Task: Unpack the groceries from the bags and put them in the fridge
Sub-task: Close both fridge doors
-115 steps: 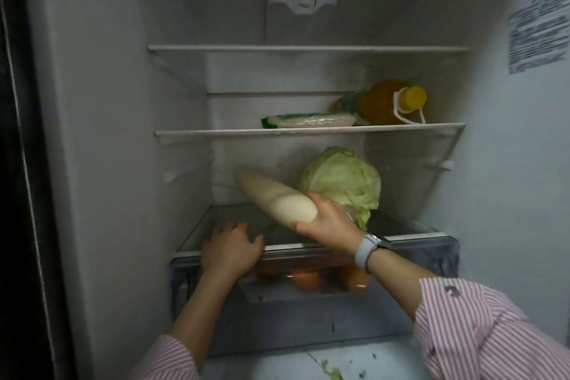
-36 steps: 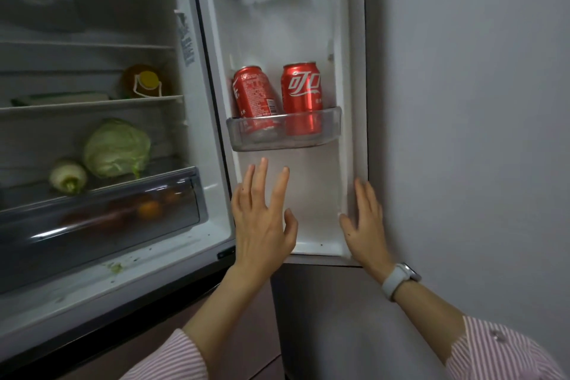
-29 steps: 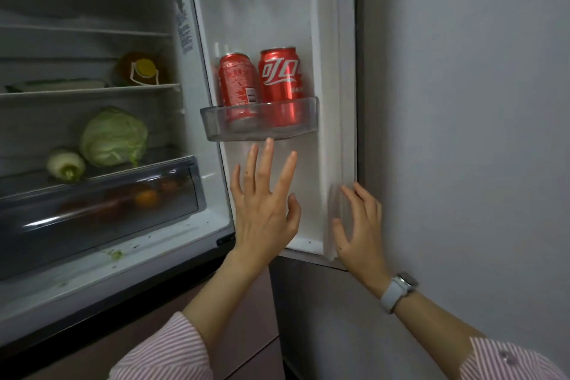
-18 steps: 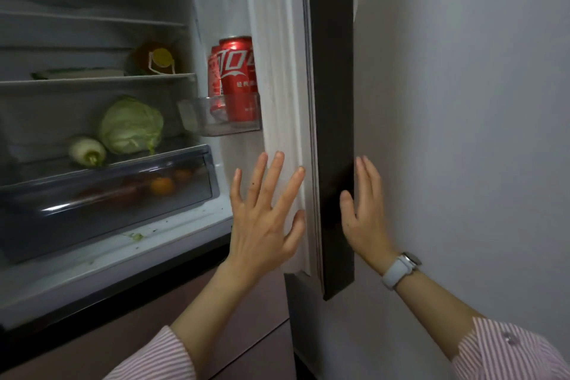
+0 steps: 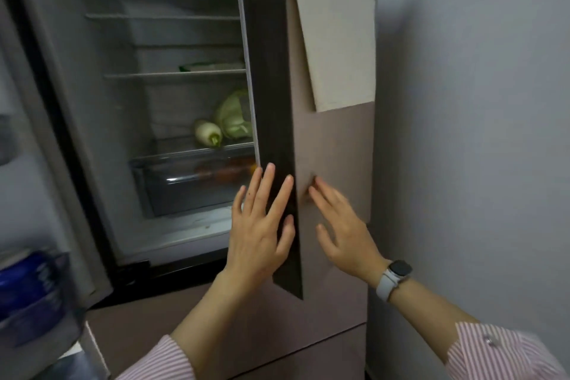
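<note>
The fridge's right door (image 5: 333, 148) is swung most of the way across, its dark edge facing me. My left hand (image 5: 262, 225) lies flat on that dark edge, fingers spread, holding nothing. My right hand (image 5: 342, 225), with a watch on the wrist, presses open-palmed on the door's pinkish front. Inside the fridge a white radish (image 5: 208, 133) lies beside a green cabbage (image 5: 233, 116) on top of the crisper drawer (image 5: 185, 185), which holds orange produce. A flat green packet (image 5: 209, 66) rests on the shelf above.
The left fridge door (image 5: 27, 163) stands open at the left, with a blue item (image 5: 27, 281) in its lower bin. A pale sheet (image 5: 339, 40) is stuck on the right door's front. A grey wall (image 5: 478, 133) runs close on the right. Pink lower fridge panels (image 5: 216, 333) sit below.
The right door has swung further toward shut, hiding the two red cans and the oil bottle. Both hands have followed it, and my view has shifted left.
</note>
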